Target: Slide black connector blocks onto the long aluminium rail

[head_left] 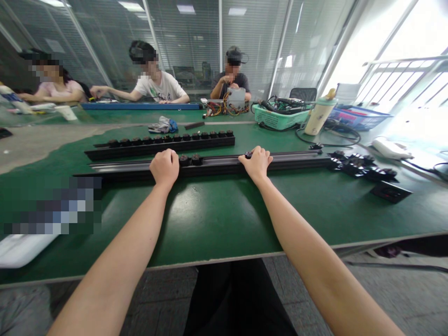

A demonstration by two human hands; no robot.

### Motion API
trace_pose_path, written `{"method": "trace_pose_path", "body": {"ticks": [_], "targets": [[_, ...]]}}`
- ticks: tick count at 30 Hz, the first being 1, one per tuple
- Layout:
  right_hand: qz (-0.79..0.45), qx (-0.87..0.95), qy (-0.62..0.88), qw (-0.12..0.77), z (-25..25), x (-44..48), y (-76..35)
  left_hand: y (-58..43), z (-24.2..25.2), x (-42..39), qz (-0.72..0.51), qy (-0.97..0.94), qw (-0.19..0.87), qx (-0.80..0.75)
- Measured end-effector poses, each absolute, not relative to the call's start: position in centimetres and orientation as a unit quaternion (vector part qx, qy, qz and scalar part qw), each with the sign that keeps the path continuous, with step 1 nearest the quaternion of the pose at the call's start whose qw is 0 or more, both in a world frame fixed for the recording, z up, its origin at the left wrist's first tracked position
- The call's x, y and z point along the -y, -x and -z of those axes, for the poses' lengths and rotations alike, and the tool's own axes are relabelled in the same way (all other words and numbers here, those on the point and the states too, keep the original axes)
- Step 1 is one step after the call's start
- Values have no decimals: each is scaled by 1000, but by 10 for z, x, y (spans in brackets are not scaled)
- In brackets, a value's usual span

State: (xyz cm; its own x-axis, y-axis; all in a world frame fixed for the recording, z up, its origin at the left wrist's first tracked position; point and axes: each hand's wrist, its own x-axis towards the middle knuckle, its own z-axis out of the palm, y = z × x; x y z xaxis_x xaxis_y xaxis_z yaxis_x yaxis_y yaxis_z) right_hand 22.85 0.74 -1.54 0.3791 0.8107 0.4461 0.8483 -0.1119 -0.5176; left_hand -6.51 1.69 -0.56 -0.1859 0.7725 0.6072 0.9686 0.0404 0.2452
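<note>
A long black rail (217, 164) lies across the green table (217, 219) in front of me. My left hand (164, 167) is curled in a fist over the rail near its left part, beside two small black knobs (191, 159). My right hand (256, 162) is closed over the rail further right, fingers wrapped on a small black part at its top edge. Behind it lies a second black rail (161, 145) carrying several round black knobs in a row.
Loose black parts (360, 167) lie at the rail's right end. A green basket (280, 116) of cables, a bottle (319, 114) and a blue tray (353, 116) stand at the back right. Three people sit at the far side. White paper (21, 249) lies at front left.
</note>
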Motion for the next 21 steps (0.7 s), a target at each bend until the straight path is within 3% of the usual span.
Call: {"method": "trace_pose_path", "body": {"ticks": [21], "targets": [[31,528,762,375,14,-6,-235,66,6,-17,310,620,160,702]]}}
